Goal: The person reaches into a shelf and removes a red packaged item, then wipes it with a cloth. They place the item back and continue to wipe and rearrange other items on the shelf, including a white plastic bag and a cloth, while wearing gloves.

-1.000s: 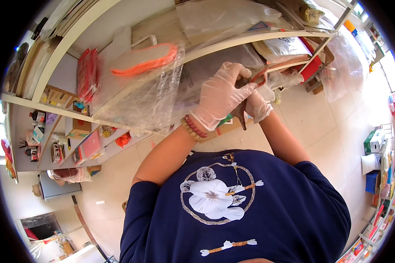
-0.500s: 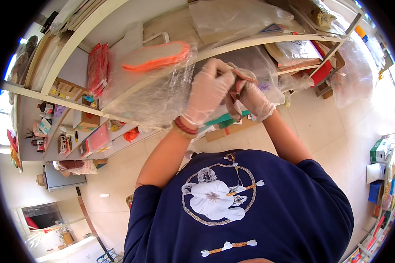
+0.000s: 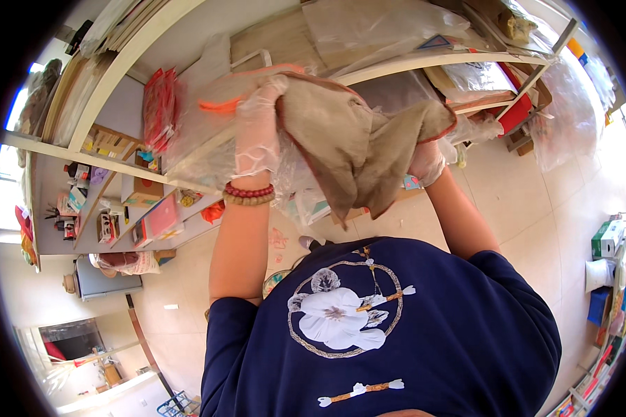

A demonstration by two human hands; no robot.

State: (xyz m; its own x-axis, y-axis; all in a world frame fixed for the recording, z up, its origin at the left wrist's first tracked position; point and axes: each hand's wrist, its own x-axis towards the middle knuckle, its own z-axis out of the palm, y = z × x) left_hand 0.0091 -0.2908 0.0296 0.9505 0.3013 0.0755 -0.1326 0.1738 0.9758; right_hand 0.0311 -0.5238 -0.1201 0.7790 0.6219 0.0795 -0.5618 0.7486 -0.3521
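Observation:
A grey-brown cloth [image 3: 341,132] with a reddish stitched edge hangs spread between my hands, partly crumpled, in front of the shelf. My left hand [image 3: 257,125], in a clear thin glove, is closed on its upper left corner. The gloved right hand [image 3: 428,163] grips the cloth's right side; folds hide some of those fingers. Just behind my left hand lies an orange-edged item [image 3: 219,106] among clear plastic, mostly covered by the hand and cloth.
A white-framed shelf [image 3: 118,163] runs across in front of me. On it are red plastic packets [image 3: 160,108], boards and clear plastic sheets [image 3: 382,24]. Clear plastic bags [image 3: 563,125] hang at the right. More stocked shelving, with a green-and-white box [image 3: 607,238], stands at the far right.
The cloth was bunched small between my hands and is now opened out. My left hand has moved left and slightly up; the right hand has shifted a little right.

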